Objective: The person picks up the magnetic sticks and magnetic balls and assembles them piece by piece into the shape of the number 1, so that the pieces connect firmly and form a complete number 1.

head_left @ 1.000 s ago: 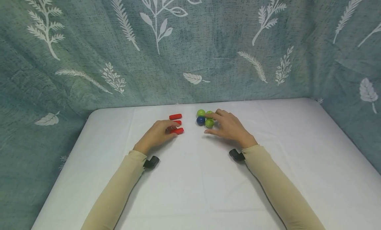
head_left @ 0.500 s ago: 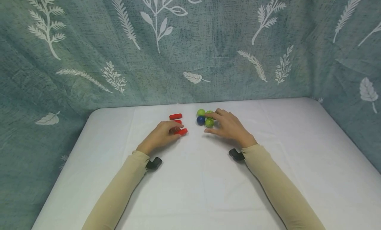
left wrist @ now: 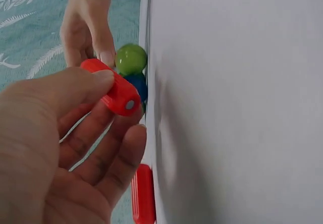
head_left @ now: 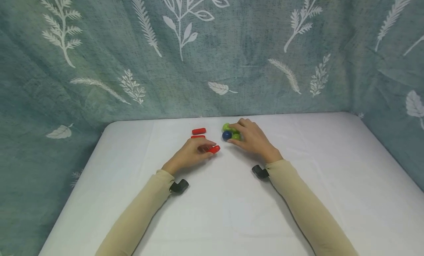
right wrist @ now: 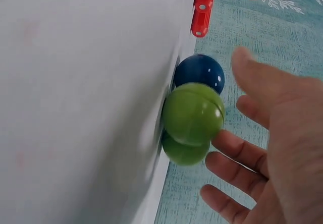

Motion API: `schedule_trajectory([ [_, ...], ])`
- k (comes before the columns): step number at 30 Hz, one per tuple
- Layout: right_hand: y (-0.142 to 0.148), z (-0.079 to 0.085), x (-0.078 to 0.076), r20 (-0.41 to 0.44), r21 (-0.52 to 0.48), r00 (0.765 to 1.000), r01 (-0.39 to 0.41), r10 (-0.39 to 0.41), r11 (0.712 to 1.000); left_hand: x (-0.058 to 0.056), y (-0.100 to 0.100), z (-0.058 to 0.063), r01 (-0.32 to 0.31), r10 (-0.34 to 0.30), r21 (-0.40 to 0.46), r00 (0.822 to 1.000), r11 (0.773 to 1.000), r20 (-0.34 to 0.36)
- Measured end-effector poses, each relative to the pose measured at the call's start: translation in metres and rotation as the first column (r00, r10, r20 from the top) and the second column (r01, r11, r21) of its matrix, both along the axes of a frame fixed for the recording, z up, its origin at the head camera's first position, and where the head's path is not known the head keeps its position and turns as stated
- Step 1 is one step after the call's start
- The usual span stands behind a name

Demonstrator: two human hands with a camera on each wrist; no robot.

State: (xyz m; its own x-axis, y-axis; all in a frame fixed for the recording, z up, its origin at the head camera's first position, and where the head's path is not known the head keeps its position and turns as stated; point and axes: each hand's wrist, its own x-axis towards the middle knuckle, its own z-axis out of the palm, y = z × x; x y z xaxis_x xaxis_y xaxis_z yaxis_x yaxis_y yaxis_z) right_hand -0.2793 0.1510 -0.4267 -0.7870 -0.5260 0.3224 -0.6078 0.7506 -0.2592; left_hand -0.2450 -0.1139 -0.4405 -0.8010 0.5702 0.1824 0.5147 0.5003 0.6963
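Observation:
My left hand (head_left: pixel 191 152) pinches a short red rod (left wrist: pixel 113 89) between thumb and fingers, above the table. The rod is ribbed, with a grey disc in its end. To its right, my right hand (head_left: pixel 253 139) reaches over a cluster of balls with thumb and fingers spread around it. A dark blue ball (right wrist: pixel 200 73) and glossy green balls (right wrist: pixel 194 114) sit close together. In the right wrist view the thumb stands apart from the balls, while fingertips are near the green ones; whether they touch I cannot tell. In the head view the fingers partly cover the green balls.
Two more red rods (head_left: pixel 198 131) lie behind my left hand, the nearer one partly hidden by it. White cloth covers the table (head_left: pixel 212 212). A patterned green curtain (head_left: pixel 245 72) hangs along the back edge. Each wrist carries a black camera (head_left: pixel 180 186).
My left hand has carried the red rod away from the other two, rightward and nearer to the balls. My right hand's thumb and fingers have drawn in closer around the balls.

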Motion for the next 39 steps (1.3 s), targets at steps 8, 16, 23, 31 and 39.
schedule_trajectory([
  [8, -0.009, -0.001, -0.005, 0.008, 0.036, 1.0, 0.002, -0.002, 0.999, 0.006, 0.008, -0.001, 0.042, -0.044, 0.078, 0.999, 0.996, 0.024],
  [16, -0.011, -0.003, -0.011, 0.027, 0.042, 0.999, 0.016, -0.017, 0.999, 0.005, 0.01, 0.005, 0.048, -0.051, 0.091, 0.998, 0.995, 0.027],
  [23, -0.013, -0.007, -0.015, 0.063, 0.021, 0.998, 0.014, -0.015, 1.0, 0.004, 0.008, 0.003, 0.038, -0.044, 0.107, 0.998, 0.994, 0.051],
  [31, -0.015, -0.01, -0.016, 0.054, 0.001, 0.999, -0.002, 0.002, 1.0, 0.003, 0.009, 0.001, 0.041, -0.052, 0.149, 0.996, 0.988, 0.07],
  [39, -0.015, -0.009, -0.015, 0.056, 0.009, 0.998, 0.002, -0.002, 1.0, 0.003, 0.009, 0.001, 0.042, -0.061, 0.194, 0.994, 0.98, 0.096],
])
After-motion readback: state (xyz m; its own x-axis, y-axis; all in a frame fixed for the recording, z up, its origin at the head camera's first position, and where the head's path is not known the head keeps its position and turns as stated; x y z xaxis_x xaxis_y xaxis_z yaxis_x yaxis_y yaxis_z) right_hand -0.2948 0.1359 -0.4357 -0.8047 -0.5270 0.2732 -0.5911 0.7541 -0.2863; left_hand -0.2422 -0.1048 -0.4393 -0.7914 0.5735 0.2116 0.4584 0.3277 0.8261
